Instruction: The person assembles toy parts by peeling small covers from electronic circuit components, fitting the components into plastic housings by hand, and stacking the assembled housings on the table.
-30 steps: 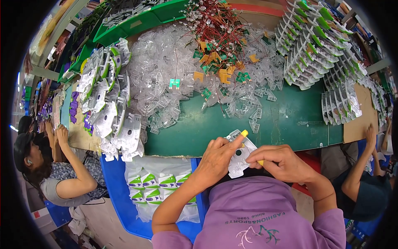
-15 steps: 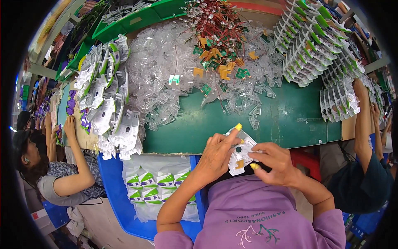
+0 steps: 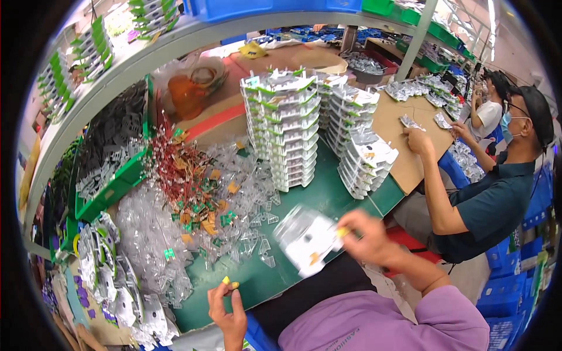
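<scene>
My right hand (image 3: 370, 238) grips a white plastic housing piece (image 3: 307, 238) by its right edge, above the front of the green table (image 3: 225, 281). The piece is smeared by motion, with a dark round hole and a small tan part on its face. My left hand (image 3: 229, 313), wearing yellow finger covers, is raised by the table's front edge with its fingers apart and nothing in them. Beyond my right hand are a tall stack of white-and-green housings (image 3: 287, 128) and a shorter stack (image 3: 367, 161).
Clear plastic parts (image 3: 149, 234) lie heaped left of centre, beside red wires with small boards (image 3: 181, 181). More housings (image 3: 111, 269) are piled at the left, near a green bin (image 3: 114, 184). A co-worker (image 3: 492, 193) sits at right. A shelf rail (image 3: 222, 26) crosses overhead.
The view has swung to the right. My left hand has let go of the housing piece and moved away leftward; my right hand now carries it alone, toward the stacks.
</scene>
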`<state>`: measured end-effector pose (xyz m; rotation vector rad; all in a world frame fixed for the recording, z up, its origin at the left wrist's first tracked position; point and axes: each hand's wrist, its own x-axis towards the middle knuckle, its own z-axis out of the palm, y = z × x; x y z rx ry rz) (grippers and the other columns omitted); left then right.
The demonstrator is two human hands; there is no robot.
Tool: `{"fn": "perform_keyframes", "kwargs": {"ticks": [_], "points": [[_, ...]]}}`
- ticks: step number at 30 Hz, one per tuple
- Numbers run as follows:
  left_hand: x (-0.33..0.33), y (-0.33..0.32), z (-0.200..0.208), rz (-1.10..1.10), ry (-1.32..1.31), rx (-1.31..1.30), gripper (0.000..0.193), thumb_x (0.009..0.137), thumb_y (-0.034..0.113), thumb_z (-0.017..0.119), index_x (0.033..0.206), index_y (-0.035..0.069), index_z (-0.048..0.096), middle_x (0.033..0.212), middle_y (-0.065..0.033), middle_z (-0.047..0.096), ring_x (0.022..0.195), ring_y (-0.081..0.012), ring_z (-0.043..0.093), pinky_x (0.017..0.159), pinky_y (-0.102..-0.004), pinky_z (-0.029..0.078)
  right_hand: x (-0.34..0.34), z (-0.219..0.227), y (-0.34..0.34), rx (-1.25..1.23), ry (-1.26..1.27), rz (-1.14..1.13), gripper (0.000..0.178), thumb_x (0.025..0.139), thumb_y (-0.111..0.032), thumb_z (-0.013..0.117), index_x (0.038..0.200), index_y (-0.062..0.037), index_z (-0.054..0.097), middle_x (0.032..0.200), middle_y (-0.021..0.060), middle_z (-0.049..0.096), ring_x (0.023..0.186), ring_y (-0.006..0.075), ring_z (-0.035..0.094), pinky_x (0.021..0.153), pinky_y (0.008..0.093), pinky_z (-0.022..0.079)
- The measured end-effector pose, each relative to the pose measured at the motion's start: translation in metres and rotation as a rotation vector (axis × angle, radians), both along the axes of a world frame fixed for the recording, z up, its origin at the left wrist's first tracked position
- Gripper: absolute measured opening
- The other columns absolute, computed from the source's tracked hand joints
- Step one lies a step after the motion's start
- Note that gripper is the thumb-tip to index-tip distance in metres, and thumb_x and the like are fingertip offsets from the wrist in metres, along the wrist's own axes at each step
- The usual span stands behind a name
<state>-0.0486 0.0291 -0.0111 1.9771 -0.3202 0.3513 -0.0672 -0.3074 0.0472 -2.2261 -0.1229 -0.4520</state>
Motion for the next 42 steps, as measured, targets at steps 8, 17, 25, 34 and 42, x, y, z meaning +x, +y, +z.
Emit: {"fn": "perform_keyframes", "kwargs": {"ticks": [8,17,25,34,42], "points": [[0.002,-0.018,-0.015,-0.130,0.093,0.042,0.026,0.081,-0.007,0.066,0.106,-0.002,0.066,0.092,-0.0118,0.067,0.078,-0.0199,0.062,0.073,-0.0300,0.050,0.046,0.054,-0.148,0.364,-0.080,-0.410,0.014,0.090,0.000,0.054,0.104,-0.0017,0.055,0.069,-0.0054,0.053,0.055,0.0001,0.044,0.048,0.0177,0.033],[-0.002,-0.007,-0.022,-0.105,0.132,0.077,0.023,0.081,-0.007,0.066,0.104,-0.003,0.067,0.092,-0.0122,0.066,0.077,-0.0176,0.062,0.071,-0.0275,0.051,0.057,0.029,-0.154,0.474,-0.117,-0.486,0.016,0.092,-0.008,0.058,0.107,-0.0019,0.057,0.073,-0.0025,0.058,0.055,0.0021,0.048,0.045,0.0182,0.035],[0.007,-0.014,-0.020,-0.076,0.128,0.047,0.017,0.082,-0.001,0.071,0.098,-0.001,0.070,0.088,-0.0118,0.070,0.075,-0.0232,0.064,0.069,-0.0313,0.052,0.028,0.035,-0.144,0.336,-0.404,-0.409,0.012,0.097,-0.008,0.054,0.105,-0.0025,0.061,0.068,-0.0077,0.046,0.054,-0.0006,0.036,0.046,0.0187,0.024],[0.001,-0.008,-0.024,-0.056,0.118,-0.025,0.014,0.082,0.000,0.071,0.097,-0.001,0.071,0.092,-0.0124,0.072,0.078,-0.0265,0.066,0.071,-0.0349,0.052,0.077,0.006,0.101,0.093,0.092,0.432,0.016,0.078,-0.006,0.074,0.094,-0.0034,0.072,0.074,0.0053,0.065,0.057,0.0103,0.058,0.051,0.0243,0.045],[-0.002,0.000,-0.033,-0.084,0.004,-0.045,0.014,0.080,-0.003,0.070,0.095,-0.001,0.069,0.088,-0.0128,0.070,0.079,-0.0289,0.065,0.071,-0.0369,0.052,0.105,-0.051,0.196,-0.268,-0.280,0.499,0.016,0.082,-0.012,0.066,0.096,-0.0053,0.069,0.066,0.0112,0.063,0.052,0.0233,0.062,0.049,0.0359,0.049]]}}
